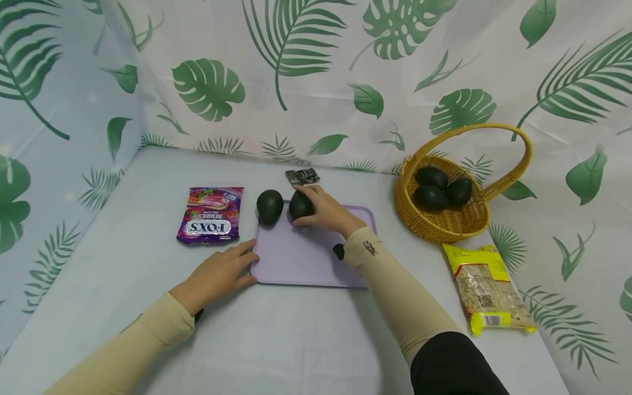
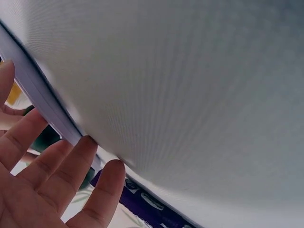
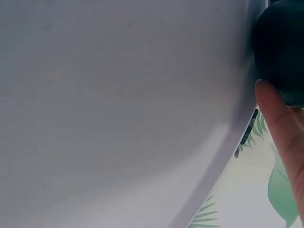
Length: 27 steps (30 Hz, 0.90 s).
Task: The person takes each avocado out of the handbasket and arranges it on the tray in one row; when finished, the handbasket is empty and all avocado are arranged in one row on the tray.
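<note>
Hands update: my right hand (image 1: 326, 211) grips one avocado (image 1: 299, 207), left hand (image 1: 222, 274) loosely spread, touching the tray (image 1: 296, 263). Another avocado (image 1: 269, 207) looks placed, three avocados (image 1: 431, 197) left in the basket (image 1: 424, 227).

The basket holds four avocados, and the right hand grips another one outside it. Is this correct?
Not four: the head view shows three avocados in the basket. The right hand does grip another avocado outside it.

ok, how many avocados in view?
5. Left avocado at the tray's far left corner; second avocado beside it, in the right hand; rear avocado, front avocado and right avocado in the basket. More could be hidden beneath those three.
</note>
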Available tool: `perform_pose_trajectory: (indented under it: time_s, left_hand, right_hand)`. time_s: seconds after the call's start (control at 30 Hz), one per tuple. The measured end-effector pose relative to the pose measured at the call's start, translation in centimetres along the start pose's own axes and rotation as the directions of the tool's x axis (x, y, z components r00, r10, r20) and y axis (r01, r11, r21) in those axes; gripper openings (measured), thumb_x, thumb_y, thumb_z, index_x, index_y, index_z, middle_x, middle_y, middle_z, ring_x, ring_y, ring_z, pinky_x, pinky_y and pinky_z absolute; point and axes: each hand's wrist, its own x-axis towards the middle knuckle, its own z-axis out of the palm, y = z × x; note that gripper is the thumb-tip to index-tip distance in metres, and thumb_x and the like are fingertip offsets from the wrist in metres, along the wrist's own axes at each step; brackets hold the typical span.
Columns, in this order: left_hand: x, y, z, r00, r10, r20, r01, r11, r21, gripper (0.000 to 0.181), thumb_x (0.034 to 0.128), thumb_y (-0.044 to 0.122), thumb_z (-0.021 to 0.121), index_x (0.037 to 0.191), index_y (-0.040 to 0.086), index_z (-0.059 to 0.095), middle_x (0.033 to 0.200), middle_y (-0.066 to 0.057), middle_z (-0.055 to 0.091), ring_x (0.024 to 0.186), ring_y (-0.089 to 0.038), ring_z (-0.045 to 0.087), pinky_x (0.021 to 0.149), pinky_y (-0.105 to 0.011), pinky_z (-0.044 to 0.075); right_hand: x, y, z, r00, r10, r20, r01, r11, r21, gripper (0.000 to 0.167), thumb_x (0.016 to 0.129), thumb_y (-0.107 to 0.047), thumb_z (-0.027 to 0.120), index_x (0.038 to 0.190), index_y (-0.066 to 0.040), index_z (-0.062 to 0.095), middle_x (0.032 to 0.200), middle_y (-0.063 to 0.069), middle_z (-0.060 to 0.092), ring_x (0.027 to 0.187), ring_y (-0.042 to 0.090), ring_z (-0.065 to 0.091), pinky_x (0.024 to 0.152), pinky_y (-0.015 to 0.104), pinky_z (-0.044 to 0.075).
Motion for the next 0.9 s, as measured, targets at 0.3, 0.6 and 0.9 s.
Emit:
perform_pose_trajectory:
  time_s: [0.3, 0.6, 0.9]
  left_hand:
    - [-0.1, -0.1, 0.2, 1.000, 0.000, -0.003, 0.000, 1.000, 0.000, 0.045, 0.0891, 0.032, 0.074, 0.124, 0.005, 0.066, 0.148, -0.019, 0.048, 0.130, -0.038, 0.052, 0.096, -0.057, 0.050]
    - [0.0, -0.1, 0.0, 1.000, -0.005, 0.003, 0.005, 1.000, -0.013, 0.044, 0.0897, 0.031, 0.074, 0.124, 0.005, 0.066, 0.148, -0.019, 0.047, 0.130, -0.038, 0.051, 0.096, -0.057, 0.049]
    - [-0.1, 0.0, 0.0, 1.000, -0.002, -0.003, 0.002, 1.000, -0.020, 0.044, 0.0895, 0.031, 0.074, 0.124, 0.005, 0.066, 0.148, -0.019, 0.047, 0.130, -0.038, 0.051, 0.096, -0.057, 0.049]
  right_hand:
    - [-1.0, -0.2, -0.8, 0.996, 0.086, -0.010, -0.086, 0.996, -0.039, 0.091, 0.080, -0.039, 0.083, 0.155, -0.023, 0.033, 0.146, 0.021, 0.038, 0.117, 0.035, 0.055, 0.100, 0.051, 0.046]
    - [-0.2, -0.9, -0.3, 0.998, 0.046, 0.039, -0.048, 0.997, 0.060, 0.086, 0.083, -0.033, 0.081, 0.153, -0.012, 0.036, 0.139, 0.020, 0.044, 0.097, 0.022, 0.061, 0.087, 0.036, 0.052]
    - [-0.2, -0.4, 0.0, 0.998, 0.064, 0.023, -0.066, 0.992, 0.109, 0.092, 0.080, -0.035, 0.084, 0.155, -0.015, 0.033, 0.141, 0.020, 0.044, 0.104, 0.024, 0.063, 0.091, 0.037, 0.053]
